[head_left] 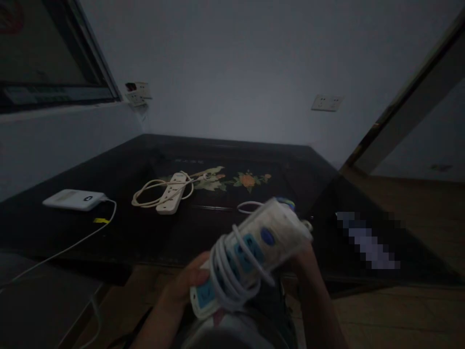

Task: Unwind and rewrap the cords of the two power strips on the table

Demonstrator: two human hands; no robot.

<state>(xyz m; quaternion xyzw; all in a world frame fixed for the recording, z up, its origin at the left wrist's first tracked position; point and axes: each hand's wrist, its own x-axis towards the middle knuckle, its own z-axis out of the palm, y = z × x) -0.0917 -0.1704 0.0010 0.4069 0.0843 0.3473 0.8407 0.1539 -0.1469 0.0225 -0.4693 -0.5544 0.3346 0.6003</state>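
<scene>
A white power strip (267,242) with blue sockets is held tilted over the table's front edge, its upper end to the right. Its white cord (227,278) is wound round the middle in several loops. My left hand (198,274) grips the lower end, thumb on the socket side. My right hand (304,254) is behind the upper end, supporting it; the strip hides most of its fingers. The upper end looks pale and slightly blurred, perhaps covered by something translucent. Just beyond it, a thin white loop (247,207) and a blue-green item (286,202) lie partly hidden.
On the dark table (203,232) lie a second white power strip (172,194) with a loose cord and, farther left, a white box-like device (74,199) with a cable. A pixelated object (370,242) lies at right. Wall sockets (327,103) are behind.
</scene>
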